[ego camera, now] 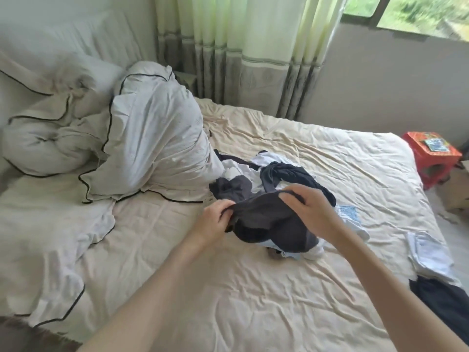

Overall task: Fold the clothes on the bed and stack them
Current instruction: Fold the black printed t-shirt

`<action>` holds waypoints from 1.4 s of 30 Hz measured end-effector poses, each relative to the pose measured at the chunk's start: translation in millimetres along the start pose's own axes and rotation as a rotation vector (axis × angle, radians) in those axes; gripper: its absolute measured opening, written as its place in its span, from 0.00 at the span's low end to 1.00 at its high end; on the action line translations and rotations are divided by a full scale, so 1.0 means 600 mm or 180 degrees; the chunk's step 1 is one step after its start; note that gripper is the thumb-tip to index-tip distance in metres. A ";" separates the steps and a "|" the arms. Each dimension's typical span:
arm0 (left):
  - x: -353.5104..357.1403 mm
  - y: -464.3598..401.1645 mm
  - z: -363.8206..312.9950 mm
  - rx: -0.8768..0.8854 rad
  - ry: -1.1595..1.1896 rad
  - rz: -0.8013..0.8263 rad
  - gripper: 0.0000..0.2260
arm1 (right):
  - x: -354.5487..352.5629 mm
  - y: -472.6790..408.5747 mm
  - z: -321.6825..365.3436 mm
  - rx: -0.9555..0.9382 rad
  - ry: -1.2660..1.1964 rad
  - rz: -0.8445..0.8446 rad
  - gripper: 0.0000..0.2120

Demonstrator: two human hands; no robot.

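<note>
A dark grey garment (269, 222) is lifted off a heap of clothes (286, 174) in the middle of the bed (253, 288). My left hand (215, 221) pinches its upper edge at the left. My right hand (312, 212) grips the same edge at the right, fingers curled over the cloth. The heap holds white, dark blue and light blue pieces, partly hidden under the grey garment. A folded white garment (429, 255) lies on a dark one (446, 303) at the bed's right edge.
A bunched white duvet with black piping (142, 148) and pillows (40, 80) fill the left half of the bed. A red stool (431, 156) stands beyond the right corner. Curtains (241, 47) hang behind, below a window (411, 11).
</note>
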State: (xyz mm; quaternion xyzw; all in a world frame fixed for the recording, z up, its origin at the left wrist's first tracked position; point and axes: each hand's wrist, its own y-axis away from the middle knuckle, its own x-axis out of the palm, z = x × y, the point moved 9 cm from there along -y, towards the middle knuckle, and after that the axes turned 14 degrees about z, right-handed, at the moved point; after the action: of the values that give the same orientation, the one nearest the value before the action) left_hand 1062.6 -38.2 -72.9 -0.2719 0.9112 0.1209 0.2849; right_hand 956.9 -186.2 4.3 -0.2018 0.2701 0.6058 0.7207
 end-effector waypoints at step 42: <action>-0.351 0.188 -0.052 -0.0016 0.0911 -0.0963 0.06 | 0.056 -0.148 0.258 -0.0744 -0.0062 0.0016 0.07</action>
State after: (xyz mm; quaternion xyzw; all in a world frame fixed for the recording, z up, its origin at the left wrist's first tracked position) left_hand 1129.8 132.8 82.8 -0.4208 0.8908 0.0391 0.1668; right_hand 1070.5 -81.0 99.3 -0.2778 0.1911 0.6369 0.6933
